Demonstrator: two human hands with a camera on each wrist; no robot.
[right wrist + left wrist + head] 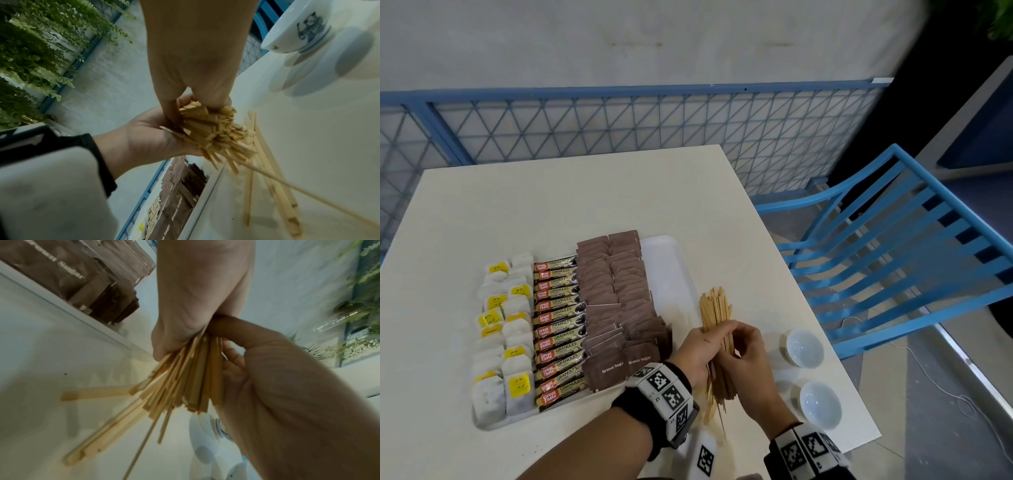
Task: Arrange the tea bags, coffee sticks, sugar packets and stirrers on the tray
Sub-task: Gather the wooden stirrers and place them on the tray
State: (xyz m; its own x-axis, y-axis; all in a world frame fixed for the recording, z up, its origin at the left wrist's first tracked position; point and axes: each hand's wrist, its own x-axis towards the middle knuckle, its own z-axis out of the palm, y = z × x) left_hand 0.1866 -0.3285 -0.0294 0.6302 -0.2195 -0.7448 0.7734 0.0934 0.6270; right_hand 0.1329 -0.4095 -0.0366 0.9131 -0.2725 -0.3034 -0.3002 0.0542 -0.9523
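Observation:
A white tray holds rows of tea bags, coffee sticks and brown sugar packets; its right strip is bare. Just right of the tray, both hands hold one bundle of wooden stirrers above the table. My left hand wraps the bundle from the left, and my right hand grips it from the right. In the left wrist view the stirrers fan out below the left hand. A few loose stirrers lie on the table beneath the bundle.
Two small white bowls stand near the table's right edge, close to my right hand. A blue slatted chair sits beyond that edge. A blue mesh railing runs behind the table.

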